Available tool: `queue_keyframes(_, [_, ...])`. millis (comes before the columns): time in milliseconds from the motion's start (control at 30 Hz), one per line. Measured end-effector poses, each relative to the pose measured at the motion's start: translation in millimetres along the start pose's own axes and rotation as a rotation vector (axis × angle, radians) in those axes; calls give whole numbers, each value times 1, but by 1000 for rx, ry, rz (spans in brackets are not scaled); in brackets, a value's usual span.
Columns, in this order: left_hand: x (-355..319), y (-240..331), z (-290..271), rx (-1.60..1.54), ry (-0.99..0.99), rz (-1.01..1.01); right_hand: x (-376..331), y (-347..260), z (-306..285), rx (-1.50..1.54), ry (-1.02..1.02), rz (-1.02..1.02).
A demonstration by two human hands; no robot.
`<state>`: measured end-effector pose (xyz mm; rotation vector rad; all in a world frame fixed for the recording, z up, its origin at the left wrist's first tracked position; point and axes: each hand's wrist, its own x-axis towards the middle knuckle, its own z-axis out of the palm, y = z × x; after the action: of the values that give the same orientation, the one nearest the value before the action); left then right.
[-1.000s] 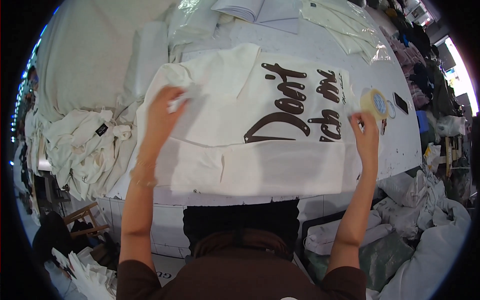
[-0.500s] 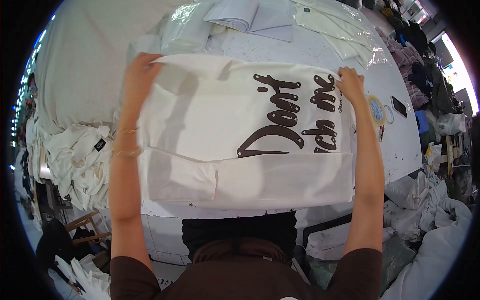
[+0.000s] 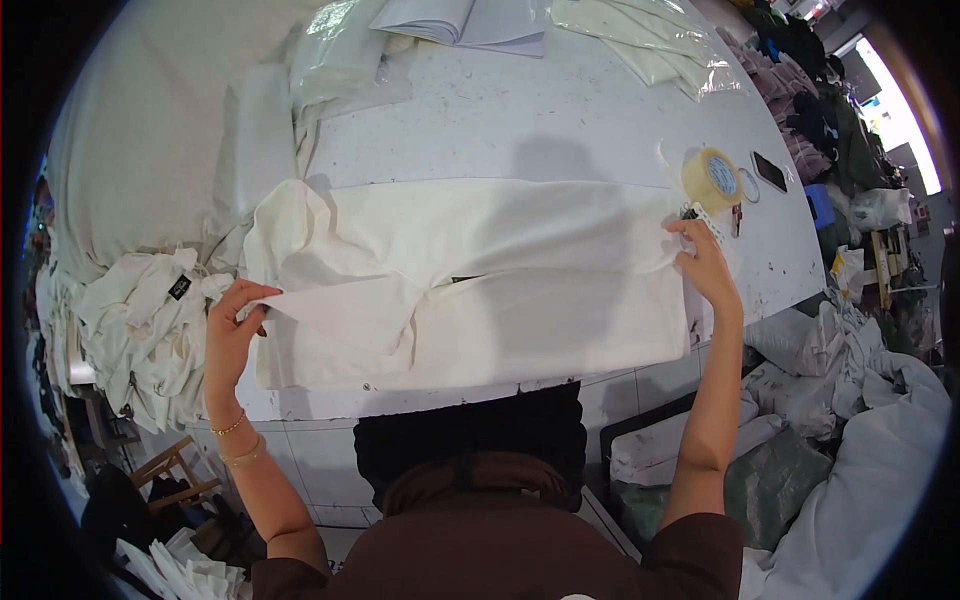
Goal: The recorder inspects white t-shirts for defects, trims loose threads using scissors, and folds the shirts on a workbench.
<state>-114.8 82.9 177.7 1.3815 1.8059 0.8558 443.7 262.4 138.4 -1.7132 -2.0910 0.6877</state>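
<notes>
A white sweatshirt (image 3: 560, 315) lies folded into a long strip along the table's near edge. Both long sides are turned inward, so its dark print is almost wholly covered; only a small dark sliver shows at the middle. My left hand (image 3: 236, 318) pinches the edge of the folded-back sleeve (image 3: 345, 315) at the left end. At the right end, my right hand (image 3: 706, 262) is just by the sweatshirt's edge, thumb and forefinger apart, and nothing shows between them.
On the white table (image 3: 440, 130) are a tape roll (image 3: 711, 178), a phone (image 3: 768, 171), keys (image 3: 737, 220), plastic-bagged clothes (image 3: 650, 40) and an open paper pad (image 3: 460, 20). Crumpled white garments (image 3: 150, 330) are heaped at left. Bags and cloth (image 3: 800, 400) fill the right side.
The far side of the sweatshirt has been folded toward me over the print. My left hand has moved down from the far edge to the sleeve; my right hand has come nearer.
</notes>
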Motion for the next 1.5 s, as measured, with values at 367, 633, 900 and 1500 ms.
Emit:
queue_keyframes(367, [23, 10, -9, -407, 203, 168, 14, 5, 3, 493, 142, 492])
queue_keyframes(633, [-39, -2, -36, -333, 143, -8, -9, 11, 14, 900, 317, 452])
queue_keyframes(900, [-40, -6, -22, -149, -304, -339, -21, 16, 30, 907, 344, 466])
queue_keyframes(1500, [-55, -77, -27, 13, 51, -577, -75, 15, 21, 482, 215, 593])
